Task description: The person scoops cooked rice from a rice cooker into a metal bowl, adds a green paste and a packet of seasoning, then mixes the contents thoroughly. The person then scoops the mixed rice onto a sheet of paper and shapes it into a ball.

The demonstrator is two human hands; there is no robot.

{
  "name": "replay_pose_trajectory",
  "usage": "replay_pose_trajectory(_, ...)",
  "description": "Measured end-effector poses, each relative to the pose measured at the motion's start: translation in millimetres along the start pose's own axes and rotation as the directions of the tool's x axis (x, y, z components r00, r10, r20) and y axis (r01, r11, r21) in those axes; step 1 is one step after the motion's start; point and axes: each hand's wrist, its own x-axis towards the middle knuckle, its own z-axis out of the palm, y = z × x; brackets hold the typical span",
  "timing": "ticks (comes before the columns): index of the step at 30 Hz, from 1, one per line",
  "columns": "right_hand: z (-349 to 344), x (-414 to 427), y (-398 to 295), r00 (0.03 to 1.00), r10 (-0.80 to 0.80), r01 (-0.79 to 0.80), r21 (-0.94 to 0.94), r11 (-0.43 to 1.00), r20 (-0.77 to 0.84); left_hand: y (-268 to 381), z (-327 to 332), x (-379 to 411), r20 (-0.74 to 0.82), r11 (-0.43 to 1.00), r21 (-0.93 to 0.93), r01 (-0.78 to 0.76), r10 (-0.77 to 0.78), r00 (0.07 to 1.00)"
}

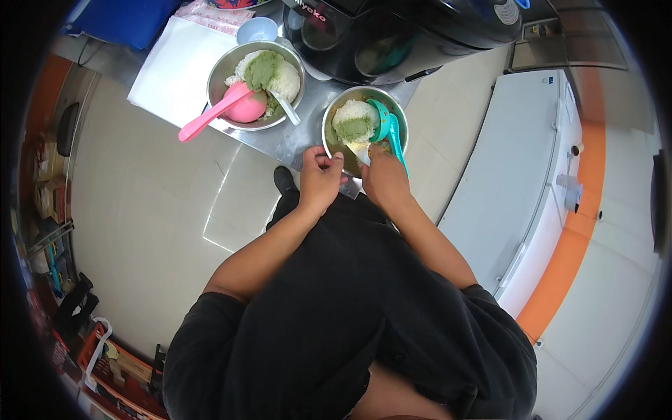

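Observation:
My left hand (pixel 321 176) is at the near left rim of a round steel bowl (pixel 403 113), its fingertips close to the edge. My right hand (pixel 386 176) reaches over the near right of that bowl, shut on a whitish utensil (pixel 359 151) whose end meets the rice. In this bowl lie a mound of white rice (pixel 357 111) topped with a green paste (pixel 354 129), and a teal ladle (pixel 382 122). To the left, a second steel bowl (pixel 211 89) holds rice with green paste (pixel 262 69), a pink ladle (pixel 245 107) and a white spoon (pixel 286 107).
Behind the bowls stands a large black Miyako appliance (pixel 362 47). White sheets (pixel 173 68) lie at the left, with a small light-blue bowl (pixel 256 30) behind the second bowl. A long white chest freezer (pixel 499 157) stands at the right, and an orange crate (pixel 126 373) at the lower left.

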Motion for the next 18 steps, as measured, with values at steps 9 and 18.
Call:
replay_pose_trajectory(9, 6.9, 12.9, 14.7, 0.995, 0.058, -0.061, 0.035, 0.998, 0.086, 2.5, -0.1, 11.7, 0.26, 0.97, -0.184, 0.161, -0.11, 0.959)
replay_pose_trajectory(18, -25.8, -13.0, -0.2, 0.994, -0.105, 0.111, 0.201, 0.973, -0.043, 29.3, -3.6, -19.2, 0.179, 0.997, -0.071, -0.011, 0.023, 0.984)
